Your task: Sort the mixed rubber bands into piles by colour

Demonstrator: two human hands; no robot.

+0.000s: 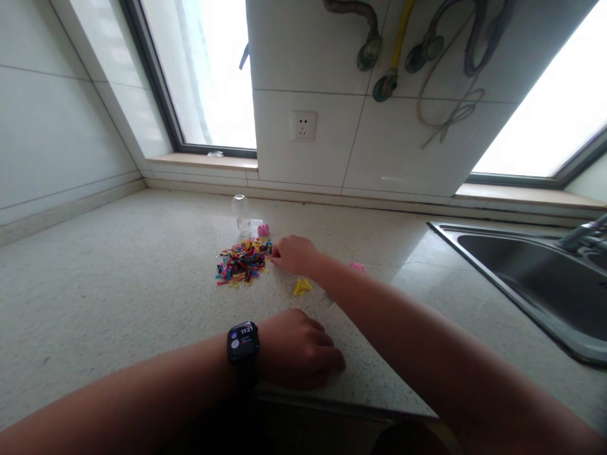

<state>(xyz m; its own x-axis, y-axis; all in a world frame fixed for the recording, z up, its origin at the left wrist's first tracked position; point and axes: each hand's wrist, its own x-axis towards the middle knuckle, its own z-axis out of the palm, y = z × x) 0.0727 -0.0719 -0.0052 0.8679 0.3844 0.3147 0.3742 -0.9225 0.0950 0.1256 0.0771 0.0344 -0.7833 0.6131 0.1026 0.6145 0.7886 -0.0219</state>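
Observation:
A heap of small, thin, multicoloured pieces (244,260) lies on the pale speckled counter; their exact kind is too small to make out. My right hand (294,254) is at the heap's right edge, thumb and fingers pinched together, and whatever is between the fingertips is hidden. My left hand (303,351) rests palm down by the counter's front edge with its fingers curled in, and no object shows in it. Between the two hands sits a little yellow group of pieces (302,287). A pink group (358,266) lies beyond my right forearm, and a pale bit (329,299) is partly covered by that forearm.
Behind the heap stand a clear bottle-shaped container (241,216) and a pink cap-like piece (263,230). A steel sink (474,229) is set into the counter at right. The tiled wall behind has a socket (303,126), pipes and valves.

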